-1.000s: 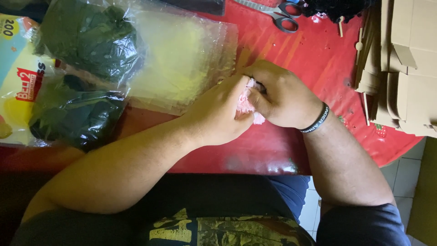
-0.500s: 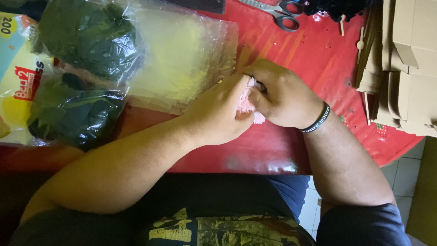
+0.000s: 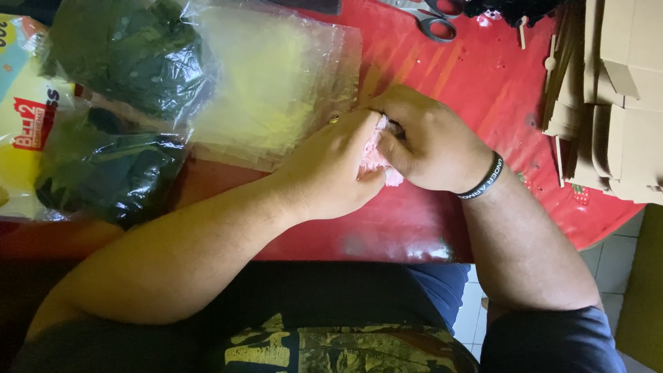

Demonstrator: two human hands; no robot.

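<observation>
A small pale pink wad [image 3: 376, 160], soft and crumpled like tissue or thin foam, is pinched between both hands over the red table [image 3: 483, 83], toward its near edge. Only a sliver of the wad is seen, at the gap between the palms and just below the right thumb; the rest is hidden, so its full shape cannot be told. The left hand [image 3: 331, 169] is curled closed around the wad from the left, and the right hand [image 3: 431, 141], with a black wristband [image 3: 483, 178] on its wrist, is closed over it from the right, the fingertips of both pressed together on top. Just beside the left hand, toward the table's far left, a clear plastic bag [image 3: 276, 90] with yellowish contents is laid flat, and two bags of dark green stuff [image 3: 131, 62] are piled against it, with a yellow printed packet [image 3: 21, 138] at the left edge. Scissors [image 3: 431, 17] are lying at the far edge, well apart from the hands. At the right edge, folded cardboard pieces [image 3: 621, 103] are stacked beside thin wooden sticks [image 3: 556, 69]. Bare red surface is left open between the hands and the cardboard, and a narrow strip is left free along the near edge in front of the forearms.
</observation>
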